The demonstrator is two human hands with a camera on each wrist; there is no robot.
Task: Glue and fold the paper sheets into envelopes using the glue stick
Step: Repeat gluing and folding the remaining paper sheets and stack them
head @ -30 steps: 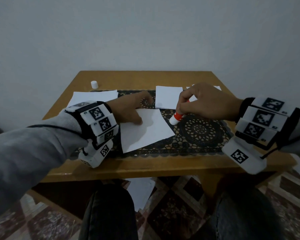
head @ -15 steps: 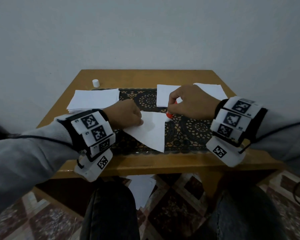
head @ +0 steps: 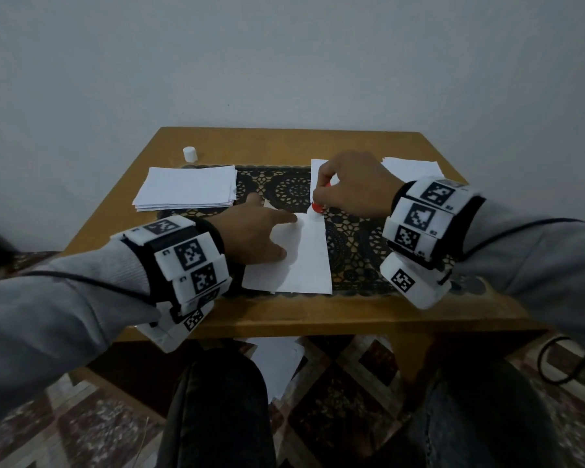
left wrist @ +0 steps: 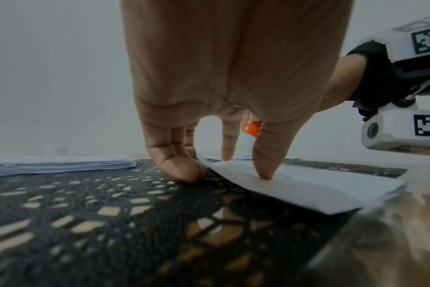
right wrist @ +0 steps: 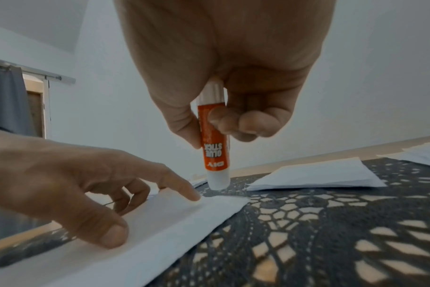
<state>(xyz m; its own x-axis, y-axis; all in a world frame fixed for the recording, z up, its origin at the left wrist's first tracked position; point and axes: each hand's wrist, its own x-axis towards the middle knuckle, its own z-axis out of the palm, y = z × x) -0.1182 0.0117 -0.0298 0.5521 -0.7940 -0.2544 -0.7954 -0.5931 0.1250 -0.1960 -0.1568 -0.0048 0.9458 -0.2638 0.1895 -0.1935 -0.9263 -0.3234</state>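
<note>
Orange-labelled glue stick, pinched upright in right hand, touches white sheet; left hand presses spread.

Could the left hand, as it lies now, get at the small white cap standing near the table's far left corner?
Probably yes, but not at once. The left hand presses the folded white sheet with straight fingers. The small white cap stands uncovered beyond the stack of white paper sheets; reaching over that low stack looks unobstructed.
</note>
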